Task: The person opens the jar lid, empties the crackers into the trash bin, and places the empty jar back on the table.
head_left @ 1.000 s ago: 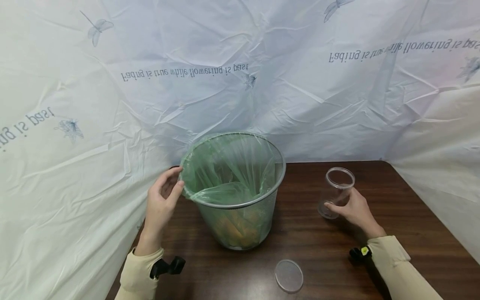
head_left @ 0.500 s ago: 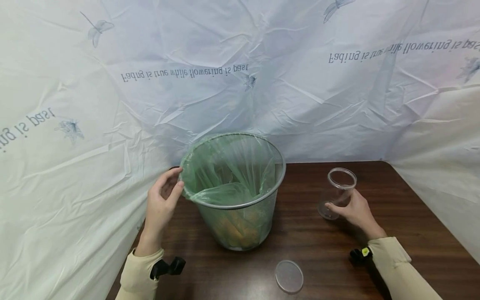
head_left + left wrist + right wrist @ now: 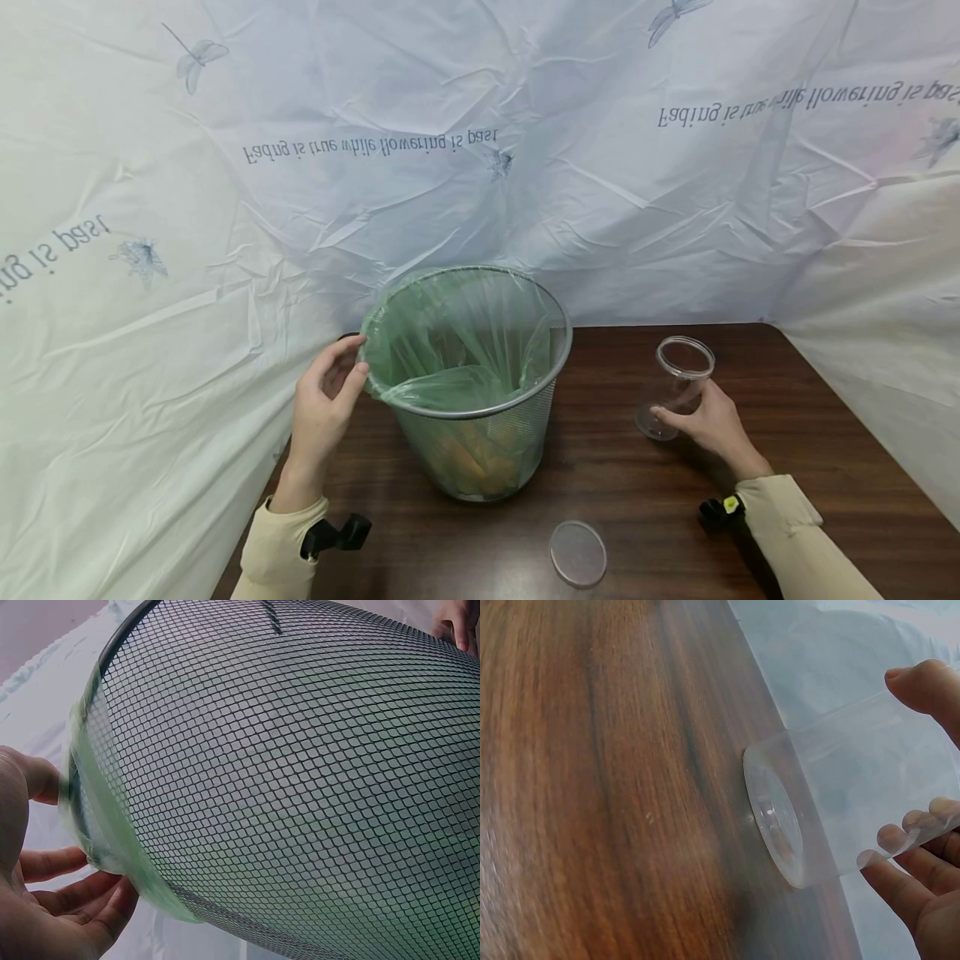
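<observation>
A wire-mesh wastebasket (image 3: 525, 421) lined with a green plastic bag (image 3: 457, 385) stands on the table, with something orange low inside. My left hand (image 3: 322, 408) holds its left rim, where the bag folds over; in the left wrist view the fingers (image 3: 90, 889) and thumb lie on either side of that edge. To the right, my right hand (image 3: 712, 421) grips a clear plastic jar (image 3: 667, 392) round its side, its open rim up and leaning slightly right. The right wrist view shows the jar's base (image 3: 780, 817) close to the tabletop.
A clear round lid (image 3: 577, 553) lies on the dark wood table (image 3: 465, 550) in front of the basket. White printed sheeting (image 3: 570, 208) hangs behind and along both sides, close to the table's edges. Each wrist carries a small black camera mount (image 3: 336, 535).
The jar's top has shifted slightly to the right while its base stays about where it was. My left hand, the wastebasket and the lid have not visibly moved.
</observation>
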A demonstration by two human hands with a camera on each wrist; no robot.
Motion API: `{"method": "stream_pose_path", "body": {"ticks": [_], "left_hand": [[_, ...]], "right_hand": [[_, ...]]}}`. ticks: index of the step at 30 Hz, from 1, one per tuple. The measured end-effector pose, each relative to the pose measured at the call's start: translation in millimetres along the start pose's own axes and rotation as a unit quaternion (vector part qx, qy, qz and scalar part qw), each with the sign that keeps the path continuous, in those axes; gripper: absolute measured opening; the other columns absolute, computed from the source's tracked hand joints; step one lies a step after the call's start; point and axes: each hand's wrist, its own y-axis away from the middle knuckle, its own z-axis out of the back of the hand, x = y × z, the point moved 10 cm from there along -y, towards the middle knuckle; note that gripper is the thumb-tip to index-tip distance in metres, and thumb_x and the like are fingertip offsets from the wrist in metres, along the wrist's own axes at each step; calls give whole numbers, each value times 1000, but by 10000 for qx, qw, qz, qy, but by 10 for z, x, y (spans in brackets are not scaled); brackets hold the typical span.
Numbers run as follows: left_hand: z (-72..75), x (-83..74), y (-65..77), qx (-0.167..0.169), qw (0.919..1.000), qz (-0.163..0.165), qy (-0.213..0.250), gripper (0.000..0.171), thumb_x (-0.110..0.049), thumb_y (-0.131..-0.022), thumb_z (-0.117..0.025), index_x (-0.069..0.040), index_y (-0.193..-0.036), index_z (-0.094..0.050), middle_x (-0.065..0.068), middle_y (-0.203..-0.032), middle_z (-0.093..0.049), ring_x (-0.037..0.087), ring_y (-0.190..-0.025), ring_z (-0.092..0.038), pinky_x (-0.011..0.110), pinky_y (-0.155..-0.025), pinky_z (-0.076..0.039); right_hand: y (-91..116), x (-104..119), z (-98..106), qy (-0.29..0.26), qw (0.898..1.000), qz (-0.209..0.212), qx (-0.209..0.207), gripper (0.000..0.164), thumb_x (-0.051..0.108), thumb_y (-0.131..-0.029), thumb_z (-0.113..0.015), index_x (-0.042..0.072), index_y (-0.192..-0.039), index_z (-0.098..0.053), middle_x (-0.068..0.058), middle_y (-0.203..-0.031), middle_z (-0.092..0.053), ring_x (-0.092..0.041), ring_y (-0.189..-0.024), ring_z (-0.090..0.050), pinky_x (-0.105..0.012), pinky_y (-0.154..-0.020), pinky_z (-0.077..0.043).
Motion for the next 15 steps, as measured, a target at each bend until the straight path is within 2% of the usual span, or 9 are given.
{"method": "stream_pose_path", "body": {"ticks": [8, 15], "left_hand": [[-2, 4, -3, 31, 10000, 25, -25, 37, -3, -96, -59, 1, -132, -56, 16, -133, -55, 13, -121, -54, 16, -100, -42], [2, 5, -3, 6, 10000, 33, -44, 36, -3, -95, -59, 1, -131, -56, 16, -132, -56, 13, -119, -55, 16, -98, -43]], "right_hand": [[8, -3, 0, -54, 10000, -49, 5, 43, 32, -76, -84, 6, -89, -53, -16, -105, -59, -30, -95, -56, -43, -74, -43], [14, -11, 12, 24, 9999, -129, -27, 45, 34, -75, -85, 5, -93, -54, -13, -102, -60, -25, -89, -55, -38, -71, -42]]}}
